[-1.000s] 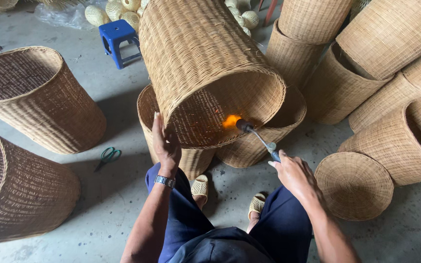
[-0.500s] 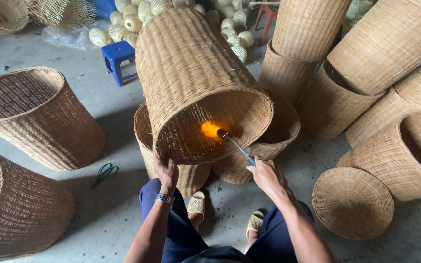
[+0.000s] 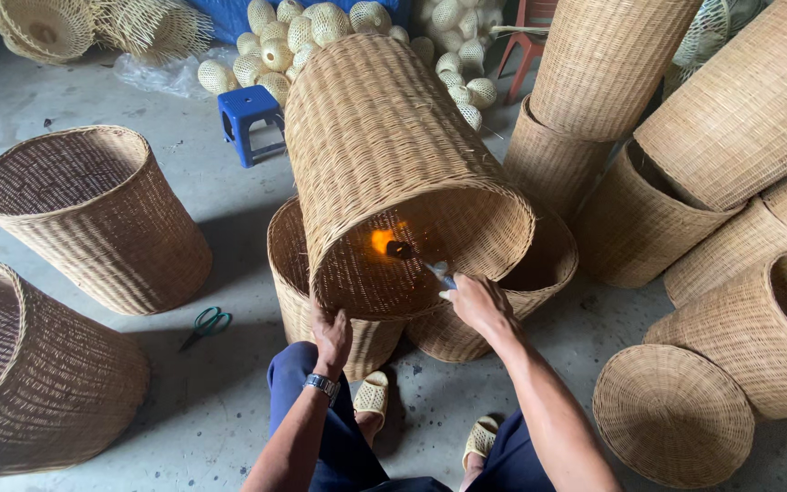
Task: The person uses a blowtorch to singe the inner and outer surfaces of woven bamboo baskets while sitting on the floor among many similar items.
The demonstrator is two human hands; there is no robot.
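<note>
A large woven rattan basket lies tilted on its side, its open mouth facing me, resting on two other baskets. My left hand grips its lower rim; a watch is on that wrist. My right hand holds a gas torch reaching inside the mouth. An orange flame burns at the torch tip against the inner weave. My knees in blue trousers and two sandalled feet show below.
Upright basket and a lying basket stand left. Green-handled scissors lie on the concrete floor. A blue stool and small woven balls sit behind. Stacked baskets and a round lid fill the right.
The torch has gone deeper into the basket, its flame shifting left along the inside. My right hand followed it to the rim. My left hand stays at the lower rim.
</note>
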